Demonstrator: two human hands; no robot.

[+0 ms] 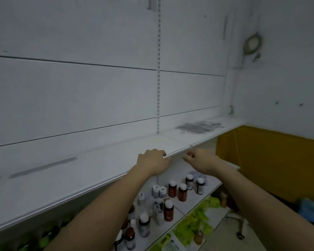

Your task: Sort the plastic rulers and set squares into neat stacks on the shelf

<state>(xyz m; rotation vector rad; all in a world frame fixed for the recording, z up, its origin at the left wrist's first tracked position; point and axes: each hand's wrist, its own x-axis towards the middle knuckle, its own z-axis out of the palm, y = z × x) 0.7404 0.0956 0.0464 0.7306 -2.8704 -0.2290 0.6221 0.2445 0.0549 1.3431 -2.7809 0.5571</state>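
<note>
Both my hands are empty: left hand [153, 161] curled on the shelf [98, 169] edge for balance, right hand [200, 158] loosely pinching nothing, rulers [199, 127] well apart.

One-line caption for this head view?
Both hands, left hand and right hand, empty at the white shelf edge; rulers piled far right.

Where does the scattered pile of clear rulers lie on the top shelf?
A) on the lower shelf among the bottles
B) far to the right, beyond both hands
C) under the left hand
B: the pile of rulers lies far right on the top shelf, beyond both hands.
</note>
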